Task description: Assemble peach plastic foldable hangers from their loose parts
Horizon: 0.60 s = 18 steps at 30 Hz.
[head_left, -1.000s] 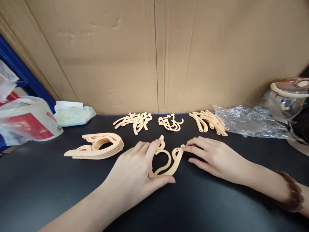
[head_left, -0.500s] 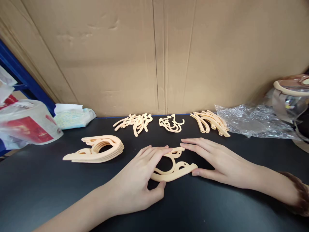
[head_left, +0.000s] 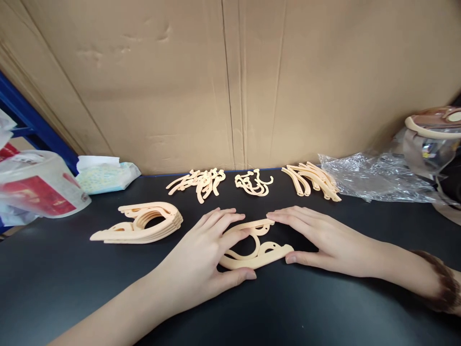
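Observation:
A cream plastic folding hanger (head_left: 264,260) lies folded on the black table in front of me. Its two arms point right, and a round loop shows between them. My left hand (head_left: 212,254) grips its left end: the index finger lies over the frame and the thumb runs along the near edge. The other left fingers reach past it, covering part of the hanger. At the right, my right hand (head_left: 317,240) spans the two arm tips, fingers at the far tip and thumb at the near one.
A stack of folded hangers (head_left: 144,232) sits to the left. Along the back lie small forked pieces (head_left: 205,182), hooks (head_left: 254,183) and curved arms (head_left: 313,180). Clear plastic film (head_left: 374,178) and a transparent bag (head_left: 428,144) are right; a tape roll (head_left: 46,182) and tissue pack (head_left: 108,175) left. Cardboard (head_left: 162,86) stands behind.
My left hand has shifted slightly left on the hanger. Its index finger has bent down and its thumb has stretched right along the near edge. My right hand has barely moved.

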Each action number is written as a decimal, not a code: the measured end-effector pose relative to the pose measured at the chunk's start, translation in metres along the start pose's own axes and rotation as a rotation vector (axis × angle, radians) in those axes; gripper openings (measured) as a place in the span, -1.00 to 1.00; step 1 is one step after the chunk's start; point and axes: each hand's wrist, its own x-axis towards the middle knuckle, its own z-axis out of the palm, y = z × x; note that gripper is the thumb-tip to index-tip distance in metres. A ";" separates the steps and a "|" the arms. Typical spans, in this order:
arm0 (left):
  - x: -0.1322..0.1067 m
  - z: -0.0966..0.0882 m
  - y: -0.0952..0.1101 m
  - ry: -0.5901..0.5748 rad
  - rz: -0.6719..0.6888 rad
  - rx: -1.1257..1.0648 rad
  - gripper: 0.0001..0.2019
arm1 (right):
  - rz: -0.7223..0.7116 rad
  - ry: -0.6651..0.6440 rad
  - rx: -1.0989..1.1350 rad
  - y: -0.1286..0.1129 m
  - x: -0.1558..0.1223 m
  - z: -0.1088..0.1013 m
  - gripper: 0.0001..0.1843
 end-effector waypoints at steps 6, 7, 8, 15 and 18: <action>-0.002 -0.001 0.002 -0.016 0.021 0.023 -0.51 | -0.004 0.031 0.018 0.002 -0.001 0.002 -0.40; -0.002 -0.001 0.002 -0.024 0.024 0.014 -0.53 | -0.003 0.033 0.022 0.001 -0.001 0.002 -0.40; -0.002 -0.001 0.002 -0.031 0.022 0.002 -0.54 | -0.001 0.033 0.025 0.001 -0.001 0.002 -0.40; -0.003 -0.001 0.004 -0.031 -0.008 -0.069 -0.53 | -0.021 0.077 -0.007 0.001 -0.002 0.002 -0.35; -0.003 -0.001 0.005 -0.004 -0.005 -0.080 -0.54 | -0.045 0.132 -0.050 0.000 -0.001 0.001 -0.34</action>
